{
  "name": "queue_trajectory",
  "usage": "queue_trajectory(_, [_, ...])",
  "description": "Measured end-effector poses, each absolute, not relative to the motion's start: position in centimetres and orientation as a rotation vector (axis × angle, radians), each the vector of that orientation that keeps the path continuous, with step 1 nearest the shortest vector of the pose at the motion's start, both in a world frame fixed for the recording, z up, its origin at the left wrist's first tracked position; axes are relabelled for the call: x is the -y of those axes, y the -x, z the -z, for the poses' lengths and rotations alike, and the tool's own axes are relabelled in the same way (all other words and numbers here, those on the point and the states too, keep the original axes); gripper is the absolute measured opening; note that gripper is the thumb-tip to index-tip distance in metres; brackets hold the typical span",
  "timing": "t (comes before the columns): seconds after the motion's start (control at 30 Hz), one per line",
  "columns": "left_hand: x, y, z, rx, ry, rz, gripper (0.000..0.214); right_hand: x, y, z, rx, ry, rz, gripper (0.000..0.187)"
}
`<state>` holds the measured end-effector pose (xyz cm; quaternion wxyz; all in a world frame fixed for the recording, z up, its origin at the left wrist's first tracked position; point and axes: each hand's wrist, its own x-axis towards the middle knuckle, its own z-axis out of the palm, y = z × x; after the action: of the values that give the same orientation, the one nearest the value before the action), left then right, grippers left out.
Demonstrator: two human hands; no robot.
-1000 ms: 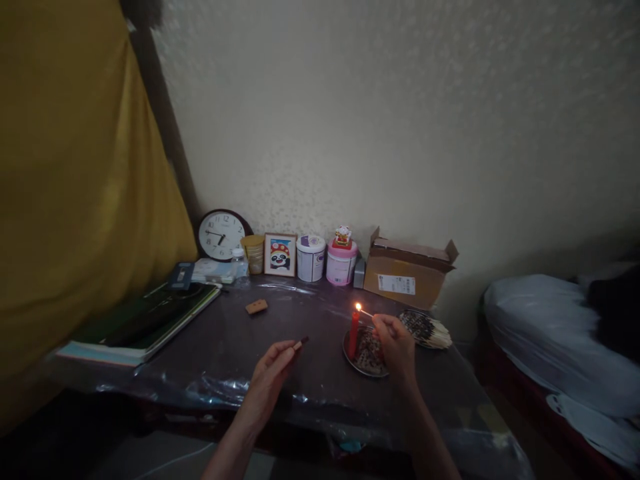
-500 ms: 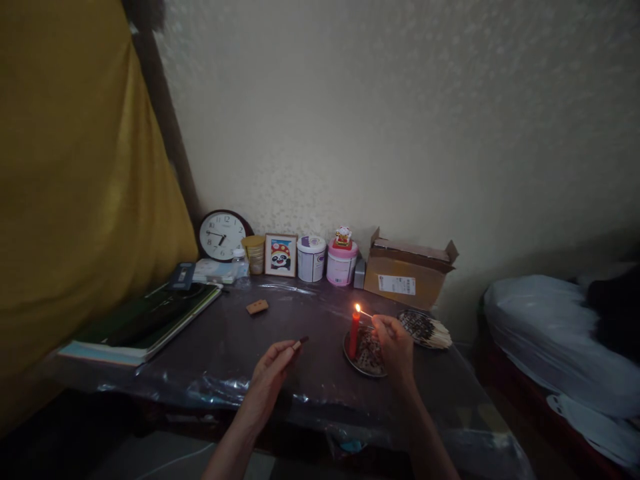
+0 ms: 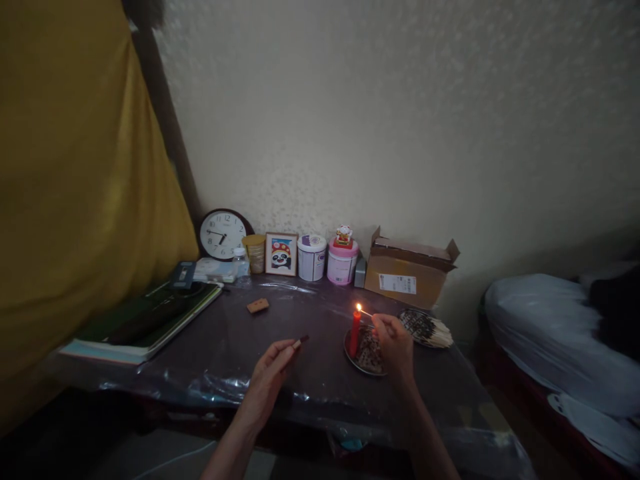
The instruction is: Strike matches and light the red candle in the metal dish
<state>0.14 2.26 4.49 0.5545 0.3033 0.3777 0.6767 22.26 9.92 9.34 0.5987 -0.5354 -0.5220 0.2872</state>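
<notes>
One dark, plastic-covered table (image 3: 305,310) stands against a mottled pale wall (image 3: 350,133), a yellow curtain (image 3: 90,167) at left. The right hand (image 3: 395,343) pinches a match (image 3: 367,313), flame touching the tip of a red candle (image 3: 355,337), upright on a plate (image 3: 367,373). The left hand (image 3: 270,367) closes its fingertips on a small dark-ended piece (image 3: 302,341). Behind: clock (image 3: 223,235), picture frame (image 3: 281,254), cardboard box (image 3: 427,290).

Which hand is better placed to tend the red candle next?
Likely the right hand: its matchstick reaches the flame atop the candle. The left hand is farther off, holding a small dark-ended piece.
</notes>
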Motion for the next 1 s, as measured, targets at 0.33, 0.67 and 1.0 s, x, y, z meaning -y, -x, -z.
queue_trajectory(0.33, [-2.52,0.04,-4.1,-0.901,-0.717,-1.601,0.025,-10.08,-22.02,-9.35,1.228,1.244,-0.652,0.026])
queue_trajectory(0.67, [-2.4,0.07,-4.13,-0.897,-0.719,-1.602,0.024,-10.47,-22.04,-8.93,1.226,1.218,-0.662,0.027])
queue_trajectory(1.0, [-2.44,0.09,-4.15,-0.886,-0.7,-1.62,0.026,-10.22,-22.03,-9.18,1.228,1.246,-0.655,0.025])
